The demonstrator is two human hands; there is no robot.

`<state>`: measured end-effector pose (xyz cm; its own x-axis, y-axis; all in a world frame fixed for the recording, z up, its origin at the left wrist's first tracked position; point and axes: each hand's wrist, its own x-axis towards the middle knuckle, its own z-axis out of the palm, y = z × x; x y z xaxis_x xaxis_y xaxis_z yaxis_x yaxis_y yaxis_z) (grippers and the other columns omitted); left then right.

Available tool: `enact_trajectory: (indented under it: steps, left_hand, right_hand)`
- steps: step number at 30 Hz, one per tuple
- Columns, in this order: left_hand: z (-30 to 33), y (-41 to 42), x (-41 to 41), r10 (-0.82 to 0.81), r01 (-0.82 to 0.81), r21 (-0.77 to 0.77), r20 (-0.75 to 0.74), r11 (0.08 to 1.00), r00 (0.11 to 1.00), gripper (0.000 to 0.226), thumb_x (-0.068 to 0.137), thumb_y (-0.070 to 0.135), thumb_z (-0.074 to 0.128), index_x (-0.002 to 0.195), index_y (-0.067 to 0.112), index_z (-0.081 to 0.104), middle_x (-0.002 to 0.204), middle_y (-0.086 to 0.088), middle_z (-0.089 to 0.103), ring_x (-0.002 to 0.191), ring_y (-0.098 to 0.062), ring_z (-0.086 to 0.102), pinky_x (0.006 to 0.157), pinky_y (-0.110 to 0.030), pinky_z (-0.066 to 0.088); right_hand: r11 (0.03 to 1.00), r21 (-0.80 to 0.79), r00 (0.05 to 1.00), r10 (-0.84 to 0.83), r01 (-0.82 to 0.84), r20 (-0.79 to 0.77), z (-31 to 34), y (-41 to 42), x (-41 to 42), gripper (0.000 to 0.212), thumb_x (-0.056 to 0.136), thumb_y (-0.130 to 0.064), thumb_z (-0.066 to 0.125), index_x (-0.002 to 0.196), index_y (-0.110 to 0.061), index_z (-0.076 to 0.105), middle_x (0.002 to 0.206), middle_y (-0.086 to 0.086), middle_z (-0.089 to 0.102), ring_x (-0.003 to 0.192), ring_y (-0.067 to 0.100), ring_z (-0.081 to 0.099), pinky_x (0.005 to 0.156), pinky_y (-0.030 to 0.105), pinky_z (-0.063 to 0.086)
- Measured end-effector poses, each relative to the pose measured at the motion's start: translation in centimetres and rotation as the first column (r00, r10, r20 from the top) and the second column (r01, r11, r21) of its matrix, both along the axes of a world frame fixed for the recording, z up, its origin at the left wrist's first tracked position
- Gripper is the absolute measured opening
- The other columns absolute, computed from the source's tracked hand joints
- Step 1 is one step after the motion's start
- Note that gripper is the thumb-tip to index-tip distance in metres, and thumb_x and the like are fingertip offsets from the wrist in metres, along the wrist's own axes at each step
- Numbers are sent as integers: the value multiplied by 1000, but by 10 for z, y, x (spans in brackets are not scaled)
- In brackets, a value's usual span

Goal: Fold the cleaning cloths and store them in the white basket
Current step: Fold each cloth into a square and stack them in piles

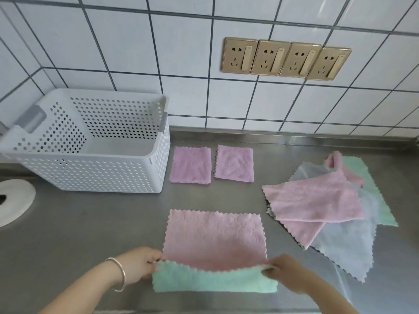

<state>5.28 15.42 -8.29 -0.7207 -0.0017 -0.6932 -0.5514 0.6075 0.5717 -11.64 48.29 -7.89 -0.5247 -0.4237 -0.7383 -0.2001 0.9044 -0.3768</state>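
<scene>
No text, label, brand or number can be read anywhere in this view. The four gold wall sockets (286, 59) carry only slots and plain rocker switches (no markings legible on them). The white basket (95, 141) and the cloths show no print either.

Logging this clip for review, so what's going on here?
A person is folding a pink-and-green microfibre cloth on a steel counter. The left hand and right hand each pinch a near corner, lifting that edge over. Two folded lilac cloths lie beside the white perforated plastic basket. A loose heap of pink, grey and green cloths waits on the right.
</scene>
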Motion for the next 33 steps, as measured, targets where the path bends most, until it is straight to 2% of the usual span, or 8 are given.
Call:
enact_trajectory:
  steps: [4, 7, 11, 14, 19, 24, 28, 33]
  left_hand:
    - [-10, -3, -28, 377, -382, -6, -152, 924, 914, 16, 92, 11, 50, 88, 19, 64, 78, 2, 63, 66, -6, 51, 60, -15, 42]
    - [-25, 2, -52, 448, -470, -63, -213, 881, 868, 17, 92, 15, 50, 102, 14, 63, 88, -7, 64, 69, -15, 52, 65, -25, 44]
    - [-42, 6, -76, 574, -597, -51, -217, 801, 789, 23, 93, 15, 46, 111, 13, 60, 94, -21, 62, 81, -38, 59, 70, -37, 47]
    - [-51, 4, -86, 570, -612, -132, -255, 780, 781, 23, 93, 17, 46, 110, 8, 60, 89, -16, 61, 79, -32, 56, 69, -31, 40]
    - [-59, -1, -97, 473, -532, -316, -249, 786, 845, 26, 96, 19, 41, 113, 7, 56, 113, -19, 63, 104, -36, 57, 84, -35, 42]
    - [-63, -2, -99, 419, -485, -409, -245, 773, 874, 25, 97, 21, 36, 112, 9, 51, 107, -22, 63, 99, -37, 58, 79, -36, 43]
    - [-65, 1, -94, 409, -495, -429, -281, 756, 868, 21, 97, 21, 34, 106, 8, 47, 95, -26, 63, 90, -39, 59, 74, -39, 44]
    - [-63, 6, -90, 363, -478, -455, -320, 751, 875, 18, 97, 24, 36, 98, 9, 45, 94, -26, 63, 90, -41, 59, 71, -39, 44]
  right_hand:
    - [824, -267, 866, -477, 500, 150, -9, -15, -17, 14, 85, -19, 66, 72, -14, 69, 79, 7, 69, 74, 21, 64, 77, 32, 50]
    - [707, -306, 767, -621, 638, 162, -22, -27, -25, 14, 88, -17, 62, 74, -14, 65, 84, 8, 69, 74, 21, 63, 73, 34, 49]
    - [693, -300, 730, -683, 656, 19, -39, -38, -34, 25, 91, -23, 55, 72, -7, 58, 67, 5, 52, 63, 19, 46, 58, 29, 35]
    - [710, -326, 737, -674, 624, -57, -45, -43, -39, 30, 91, -24, 55, 64, -14, 49, 57, 1, 41, 52, 15, 34, 50, 25, 26]
    - [778, -343, 782, -602, 527, -165, -47, -49, -47, 26, 92, -30, 53, 66, -27, 51, 64, 3, 55, 58, 16, 46, 52, 28, 33]
    - [806, -329, 785, -575, 492, -233, -52, -53, -55, 30, 91, -30, 53, 85, -2, 60, 70, 12, 59, 64, 25, 49, 57, 32, 31]
    - [803, -354, 763, -581, 479, -284, -55, -53, -52, 29, 93, -29, 50, 101, -4, 62, 87, 20, 67, 83, 35, 61, 63, 33, 38]
    - [807, -348, 752, -580, 478, -313, -54, -54, -44, 20, 94, -31, 50, 82, -18, 59, 63, 3, 56, 67, 27, 55, 59, 32, 39]
